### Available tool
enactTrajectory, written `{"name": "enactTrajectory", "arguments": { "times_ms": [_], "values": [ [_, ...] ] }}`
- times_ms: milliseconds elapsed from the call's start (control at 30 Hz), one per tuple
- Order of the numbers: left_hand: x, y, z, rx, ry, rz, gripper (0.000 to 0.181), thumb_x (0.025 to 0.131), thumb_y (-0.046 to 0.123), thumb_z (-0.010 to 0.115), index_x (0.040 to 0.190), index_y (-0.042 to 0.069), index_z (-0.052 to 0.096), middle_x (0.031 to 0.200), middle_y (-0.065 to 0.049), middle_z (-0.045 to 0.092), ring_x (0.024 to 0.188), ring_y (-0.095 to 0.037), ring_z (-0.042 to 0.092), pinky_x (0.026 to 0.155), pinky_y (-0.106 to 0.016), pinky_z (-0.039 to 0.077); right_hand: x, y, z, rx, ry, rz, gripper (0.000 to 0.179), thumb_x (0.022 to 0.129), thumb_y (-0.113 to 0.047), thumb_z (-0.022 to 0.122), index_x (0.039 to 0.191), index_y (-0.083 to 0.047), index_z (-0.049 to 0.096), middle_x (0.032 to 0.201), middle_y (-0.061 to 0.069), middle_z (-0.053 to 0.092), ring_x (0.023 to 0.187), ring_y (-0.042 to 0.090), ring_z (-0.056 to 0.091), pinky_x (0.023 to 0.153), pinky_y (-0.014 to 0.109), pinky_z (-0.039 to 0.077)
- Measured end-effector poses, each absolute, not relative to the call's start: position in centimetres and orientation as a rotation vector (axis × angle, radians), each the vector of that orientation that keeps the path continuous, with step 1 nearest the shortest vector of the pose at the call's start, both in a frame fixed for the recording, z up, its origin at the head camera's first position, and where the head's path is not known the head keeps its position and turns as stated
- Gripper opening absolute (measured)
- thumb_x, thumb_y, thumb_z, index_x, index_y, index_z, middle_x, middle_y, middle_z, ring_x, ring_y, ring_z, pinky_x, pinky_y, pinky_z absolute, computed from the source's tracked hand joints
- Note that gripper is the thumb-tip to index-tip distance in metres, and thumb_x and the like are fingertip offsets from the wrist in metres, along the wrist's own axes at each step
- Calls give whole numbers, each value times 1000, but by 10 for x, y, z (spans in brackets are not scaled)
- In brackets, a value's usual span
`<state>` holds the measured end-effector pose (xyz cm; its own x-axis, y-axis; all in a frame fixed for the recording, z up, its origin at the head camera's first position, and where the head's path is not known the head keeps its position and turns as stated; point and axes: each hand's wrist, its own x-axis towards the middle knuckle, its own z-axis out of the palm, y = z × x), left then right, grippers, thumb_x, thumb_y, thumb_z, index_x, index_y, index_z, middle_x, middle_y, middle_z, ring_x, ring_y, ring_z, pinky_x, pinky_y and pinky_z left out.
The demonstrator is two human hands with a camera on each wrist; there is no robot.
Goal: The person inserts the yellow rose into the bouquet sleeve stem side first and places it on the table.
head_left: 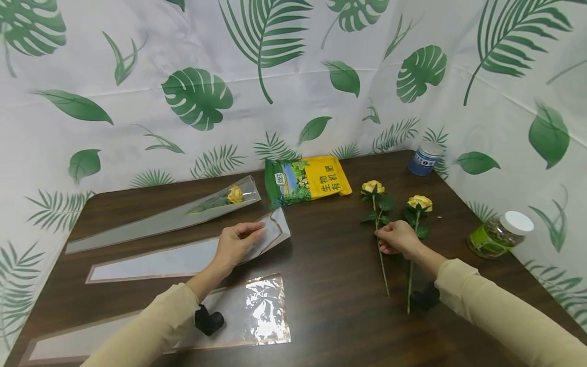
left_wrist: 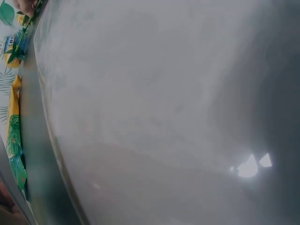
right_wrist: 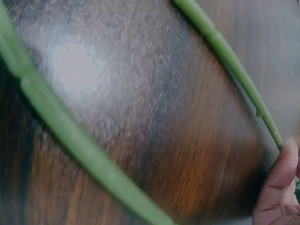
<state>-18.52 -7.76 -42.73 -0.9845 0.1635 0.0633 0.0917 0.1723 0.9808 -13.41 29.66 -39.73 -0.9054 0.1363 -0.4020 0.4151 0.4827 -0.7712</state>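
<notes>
My left hand (head_left: 236, 244) pinches the wide, lifted end of a clear tapered flower sleeve (head_left: 160, 259), whose narrow end lies to the left. In the left wrist view, the sleeve's film (left_wrist: 140, 93) fills most of the picture. On the right, my right hand (head_left: 398, 238) pinches the stem of a yellow artificial rose (head_left: 372, 187) between thumb and fingers. A second yellow rose (head_left: 420, 203) lies just right of it, its stem passing beneath my hand. Two green stems cross the right wrist view; my thumb (right_wrist: 281, 173) meets the farther stem (right_wrist: 234, 63).
Behind lies another sleeve (head_left: 137, 227) with a yellow rose (head_left: 235, 194) inside. A third sleeve (head_left: 268, 311) lies in front, partly under my left arm. A yellow-green fertilizer bag (head_left: 307, 179), a blue tub (head_left: 425, 159) and a white-lidded jar (head_left: 500, 235) stand around the brown table's (head_left: 330, 285) edges.
</notes>
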Motion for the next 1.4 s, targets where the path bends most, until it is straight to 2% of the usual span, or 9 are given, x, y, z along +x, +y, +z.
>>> {"name": "enactTrajectory", "arguments": {
  "times_ms": [200,433,600,733,800,867,1100,1233,1400],
  "values": [
    [-184,-77,-427,256,2355,1957,22,82,9,73,101,-3,71,103,-17,70,80,3,58,67,-11,44,-135,293,-396,488,2387,-1520,26,97,-15,49,107,9,51,74,-1,60,57,4,58,56,20,52],
    [-185,-75,-427,255,2368,1962,21,82,8,73,100,-2,71,102,-17,70,81,3,58,69,-12,44,-145,277,-387,455,2229,-1937,40,98,-14,49,127,12,38,80,-5,64,63,1,58,59,16,50],
    [-185,-73,-427,253,2354,1985,22,82,7,72,101,-4,70,103,-18,70,80,1,57,67,-12,44,-158,254,-379,529,1991,-2267,51,97,-15,51,141,0,30,82,-9,65,64,0,55,58,14,47],
    [-183,-71,-422,256,2360,1980,21,82,7,72,101,-3,71,102,-18,70,80,2,57,67,-12,44,-169,237,-374,552,1822,-2518,33,96,-13,53,127,-12,41,79,-7,63,62,2,54,58,15,45],
    [-181,-70,-416,247,2366,1968,21,82,6,71,101,-4,71,102,-19,70,79,2,57,67,-12,44,-173,229,-372,540,1750,-2622,21,95,-10,54,113,-14,43,76,-5,63,60,4,54,57,15,46],
    [-181,-71,-415,256,2373,1970,21,82,6,71,101,-4,70,101,-19,70,78,3,56,66,-12,43,-176,223,-372,511,1714,-2692,15,95,-8,52,106,-14,43,73,-4,63,59,5,55,56,15,46],
    [-174,-64,-396,279,2368,1965,21,82,0,69,101,-10,68,102,-23,68,80,0,57,68,-12,44,-186,213,-369,469,1814,-2860,25,95,-7,53,108,-18,34,71,-2,65,56,7,57,56,15,48],
    [-180,-63,-409,296,2390,1976,20,82,1,70,100,-8,69,102,-22,69,82,-2,58,68,-12,45,-192,207,-365,436,1851,-2982,26,94,-7,54,107,-16,34,70,-2,65,59,7,58,57,16,48],
    [-185,-67,-423,317,2461,1968,19,81,5,72,98,-3,72,98,-17,71,79,-1,59,69,-14,46,-199,188,-368,357,1877,-3054,27,93,-1,55,113,-12,41,72,0,65,60,10,59,56,19,50]
  ]
}}
